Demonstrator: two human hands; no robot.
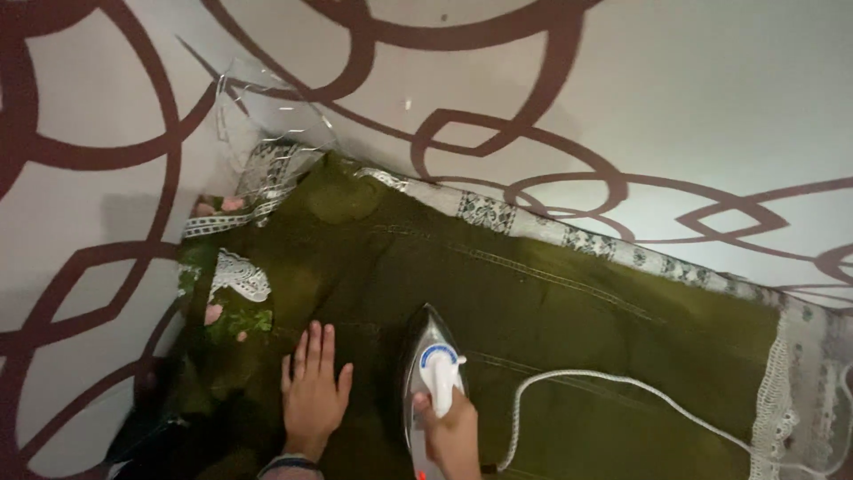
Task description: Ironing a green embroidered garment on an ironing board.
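Note:
An olive green garment (533, 302) lies spread flat on a patterned lace-edged cloth (524, 222). My left hand (313, 391) presses flat on the green fabric, fingers together and pointing away from me. My right hand (453, 431) grips the handle of a silver and white iron (430, 364), which rests sole down on the garment just right of my left hand, tip pointing away. The iron's white cord (622, 384) loops across the fabric to the right.
A wall with dark red curved lines on white (498, 98) rises directly behind the surface. A floral cloth with white lace (233, 289) bunches at the left edge. Clear plastic wrap (267, 98) leans on the wall at upper left.

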